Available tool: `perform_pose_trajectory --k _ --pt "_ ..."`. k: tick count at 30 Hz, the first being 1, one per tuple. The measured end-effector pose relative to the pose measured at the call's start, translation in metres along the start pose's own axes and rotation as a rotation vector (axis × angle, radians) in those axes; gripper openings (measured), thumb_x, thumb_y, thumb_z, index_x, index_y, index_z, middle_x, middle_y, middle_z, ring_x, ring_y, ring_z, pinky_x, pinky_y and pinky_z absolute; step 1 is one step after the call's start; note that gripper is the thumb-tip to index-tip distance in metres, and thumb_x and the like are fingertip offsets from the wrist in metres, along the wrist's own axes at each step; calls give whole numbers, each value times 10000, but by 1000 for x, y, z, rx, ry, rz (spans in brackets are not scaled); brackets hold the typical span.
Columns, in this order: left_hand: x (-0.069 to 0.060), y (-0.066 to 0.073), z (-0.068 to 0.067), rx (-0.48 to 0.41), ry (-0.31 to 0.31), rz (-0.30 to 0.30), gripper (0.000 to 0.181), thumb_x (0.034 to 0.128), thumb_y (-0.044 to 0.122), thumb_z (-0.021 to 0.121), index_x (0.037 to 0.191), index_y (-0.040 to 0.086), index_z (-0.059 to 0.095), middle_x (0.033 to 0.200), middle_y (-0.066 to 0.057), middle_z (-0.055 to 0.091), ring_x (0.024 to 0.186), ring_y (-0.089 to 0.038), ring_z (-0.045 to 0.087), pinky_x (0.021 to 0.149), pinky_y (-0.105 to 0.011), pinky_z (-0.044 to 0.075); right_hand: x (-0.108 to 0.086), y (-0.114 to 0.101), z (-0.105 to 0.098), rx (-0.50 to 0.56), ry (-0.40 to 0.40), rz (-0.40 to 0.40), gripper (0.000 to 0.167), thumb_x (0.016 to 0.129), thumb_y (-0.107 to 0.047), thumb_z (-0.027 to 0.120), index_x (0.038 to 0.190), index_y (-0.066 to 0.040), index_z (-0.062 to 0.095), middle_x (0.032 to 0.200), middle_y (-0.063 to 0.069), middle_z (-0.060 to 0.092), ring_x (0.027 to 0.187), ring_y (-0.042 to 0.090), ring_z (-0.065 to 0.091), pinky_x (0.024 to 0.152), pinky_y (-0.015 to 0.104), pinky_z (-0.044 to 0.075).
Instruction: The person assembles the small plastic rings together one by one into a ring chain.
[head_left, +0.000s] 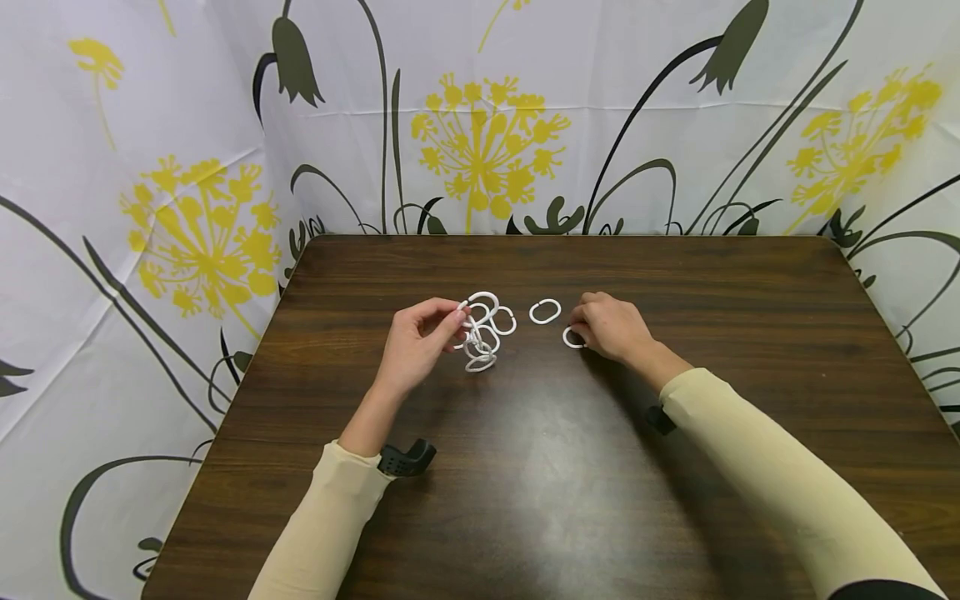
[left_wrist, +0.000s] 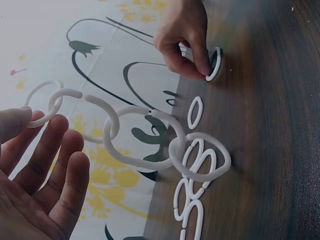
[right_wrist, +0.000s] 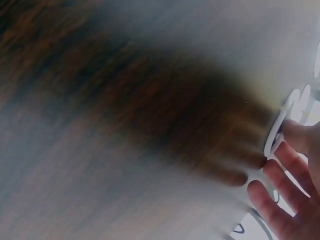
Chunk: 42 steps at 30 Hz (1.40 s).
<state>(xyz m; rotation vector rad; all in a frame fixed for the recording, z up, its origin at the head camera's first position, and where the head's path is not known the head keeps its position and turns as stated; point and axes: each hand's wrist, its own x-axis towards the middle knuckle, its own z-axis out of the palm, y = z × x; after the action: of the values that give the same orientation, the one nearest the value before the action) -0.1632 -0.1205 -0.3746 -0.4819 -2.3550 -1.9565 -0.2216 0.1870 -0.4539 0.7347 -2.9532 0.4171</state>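
Observation:
My left hand (head_left: 411,343) pinches one end of a chain of linked white plastic curtain rings (left_wrist: 145,164) between thumb and fingertips. The upper links hang in the air, and the lower ones rest on the table, partly overlapping. To the right, my right hand (head_left: 611,327) has its thumb and a finger on a single white curtain ring (head_left: 566,337) at the tabletop, pinching its edge. In the right wrist view the other fingers spread beside that ring. One more loose oval ring (head_left: 532,314) lies flat between the hands.
The dark wood-grain table (head_left: 525,500) reaches back to a white curtain (head_left: 600,50) with yellow and grey-green flower prints, which also hangs at the left and right. A black wrist strap mount (head_left: 407,458) sits on the left forearm.

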Motion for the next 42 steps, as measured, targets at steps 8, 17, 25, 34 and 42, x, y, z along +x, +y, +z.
perform_pose_trajectory --k 8,17,25,34,42 --pt "1 -9 0 -6 5 9 151 944 62 652 999 -73 689 847 -205 667 708 -254 637 552 -332 539 3 -8 -11 102 -22 92 56 923 -211 676 912 -157 687 876 -17 653 821 198 616 708 446 510" --pt "-2 12 0 27 -16 6 151 941 8 630 1003 -124 670 867 -297 647 661 -69 593 565 -382 540 18 -36 -40 470 98 77 114 938 -128 660 1027 -78 711 865 53 694 724 164 616 674 330 484" --pt "-3 15 -1 34 -20 8 143 942 10 632 999 -112 680 871 -302 645 659 -88 595 577 -430 544 28 -74 -69 815 216 42 140 933 -94 665 1040 -22 720 832 99 692 681 160 603 580 252 513" --pt "-2 15 1 43 -31 -2 167 938 21 644 1013 -124 675 790 -86 651 651 -109 586 568 -303 537 31 -98 -87 1110 171 89 204 946 -129 663 1065 35 690 837 155 688 675 203 629 572 321 566" --pt "-2 14 2 25 -41 -14 156 933 13 647 1003 -124 676 778 -62 646 646 -124 580 573 -342 530 35 -110 -83 1156 81 170 211 945 -135 666 1043 50 692 783 147 672 689 213 647 615 393 585"
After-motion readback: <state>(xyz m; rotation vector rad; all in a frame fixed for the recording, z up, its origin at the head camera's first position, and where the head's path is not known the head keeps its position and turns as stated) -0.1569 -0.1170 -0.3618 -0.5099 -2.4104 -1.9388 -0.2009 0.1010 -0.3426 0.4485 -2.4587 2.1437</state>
